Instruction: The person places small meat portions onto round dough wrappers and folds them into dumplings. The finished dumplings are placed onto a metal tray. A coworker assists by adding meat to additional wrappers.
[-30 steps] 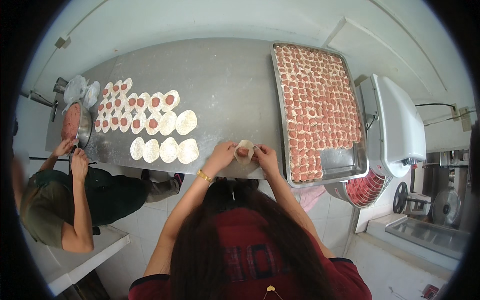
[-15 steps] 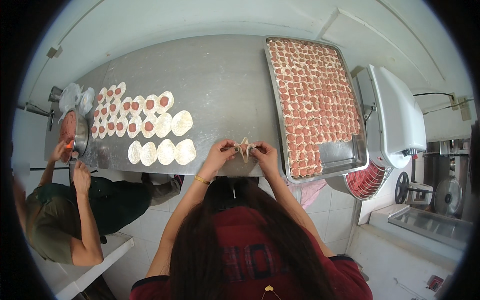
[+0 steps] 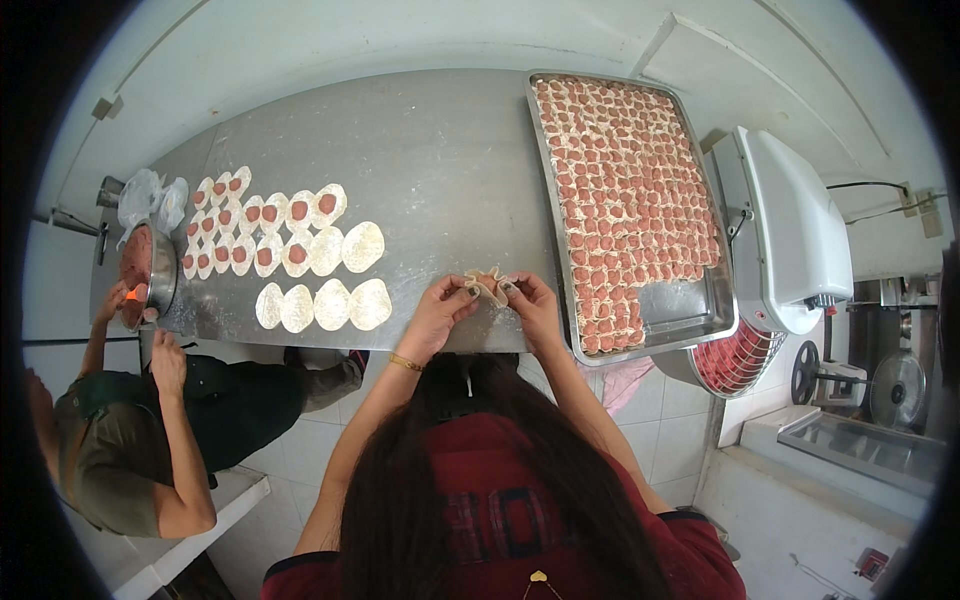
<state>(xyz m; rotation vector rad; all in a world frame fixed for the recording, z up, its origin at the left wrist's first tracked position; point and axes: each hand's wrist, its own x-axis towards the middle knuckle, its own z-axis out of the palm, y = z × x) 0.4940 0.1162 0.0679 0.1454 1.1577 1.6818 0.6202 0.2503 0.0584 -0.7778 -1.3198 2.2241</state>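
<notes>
Between my two hands, just above the table's near edge, is a dumpling (image 3: pixel 488 290) with a pale, pleated wrapper and a bit of pink filling at its top. My left hand (image 3: pixel 444 312) pinches its left side with thumb and fingertips. On its right side, the fingers of my right hand (image 3: pixel 534 307) pinch the wrapper too. Left of my hands lie rows of round dough wrappers (image 3: pixel 371 304), some bare and several topped with a ball of pink meat filling (image 3: pixel 298 254). To the right, a metal tray (image 3: pixel 690 335) holds rows of open-topped, meat-filled dumplings (image 3: pixel 630 190).
A steel table (image 3: pixel 440 150) carries everything. At its left end, a co-worker (image 3: pixel 120 440) reaches into a metal bowl (image 3: pixel 163 275) of pink filling beside plastic bags (image 3: pixel 140 195). A white mixer (image 3: pixel 790 235) with a wire-guarded bowl (image 3: pixel 740 365) stands right of the tray.
The wrapper between my fingers has gone from spread edges to a gathered, pleated cup. Both my hands stay in nearly the same place. The co-worker's lower hand and arm have shifted slightly.
</notes>
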